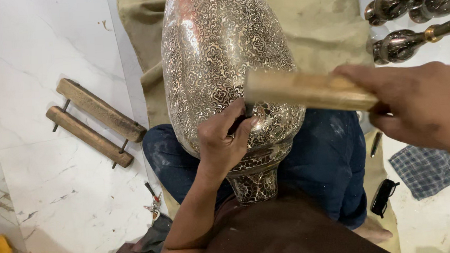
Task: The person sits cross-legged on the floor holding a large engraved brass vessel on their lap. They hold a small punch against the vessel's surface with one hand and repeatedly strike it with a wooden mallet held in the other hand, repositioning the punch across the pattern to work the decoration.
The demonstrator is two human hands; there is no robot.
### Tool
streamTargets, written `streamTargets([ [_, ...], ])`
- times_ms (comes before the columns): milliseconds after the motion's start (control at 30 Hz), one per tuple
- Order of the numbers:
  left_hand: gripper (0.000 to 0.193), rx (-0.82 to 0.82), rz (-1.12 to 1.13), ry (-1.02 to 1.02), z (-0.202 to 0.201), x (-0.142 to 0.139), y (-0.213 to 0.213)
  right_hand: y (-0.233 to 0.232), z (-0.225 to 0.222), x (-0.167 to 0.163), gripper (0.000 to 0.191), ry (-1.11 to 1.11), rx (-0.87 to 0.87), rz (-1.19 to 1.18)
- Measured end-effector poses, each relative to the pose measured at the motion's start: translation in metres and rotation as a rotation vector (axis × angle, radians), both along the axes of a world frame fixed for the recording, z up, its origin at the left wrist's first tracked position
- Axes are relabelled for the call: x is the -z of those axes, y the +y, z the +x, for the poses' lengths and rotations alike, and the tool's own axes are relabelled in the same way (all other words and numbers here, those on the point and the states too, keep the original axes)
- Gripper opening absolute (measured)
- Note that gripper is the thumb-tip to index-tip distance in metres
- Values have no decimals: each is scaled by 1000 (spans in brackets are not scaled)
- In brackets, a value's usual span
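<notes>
Head view: my left hand [221, 142] pinches a small chisel [246, 111] against the engraved metal vase [220, 54], frame centre, resting on my lap. My right hand [421, 104], at right, grips a wooden mallet [306, 89] just above chisel. Wooden clamp [94, 121] at left on marble floor [28, 55].

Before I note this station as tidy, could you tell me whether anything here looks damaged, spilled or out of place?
Nothing looks damaged or spilled. The engraved metal vase lies steady across the lap, the left hand holds a small chisel against it, and the right hand holds a wooden mallet. Only small tools lie loose on the marble floor.
</notes>
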State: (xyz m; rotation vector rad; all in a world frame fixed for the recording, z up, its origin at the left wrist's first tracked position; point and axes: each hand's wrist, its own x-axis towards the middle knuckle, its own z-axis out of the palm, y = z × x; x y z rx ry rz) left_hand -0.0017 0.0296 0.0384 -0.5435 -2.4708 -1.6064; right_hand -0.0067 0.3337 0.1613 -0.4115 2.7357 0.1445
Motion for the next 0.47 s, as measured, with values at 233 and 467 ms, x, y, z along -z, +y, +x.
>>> streamTargets([
  [233, 38, 31, 68, 92, 0, 9, -4, -3, -11, -4, 83, 25, 159, -379],
  [467, 33, -56, 122, 33, 9, 10, 1, -20, -20, -15, 81, -76, 19, 21],
])
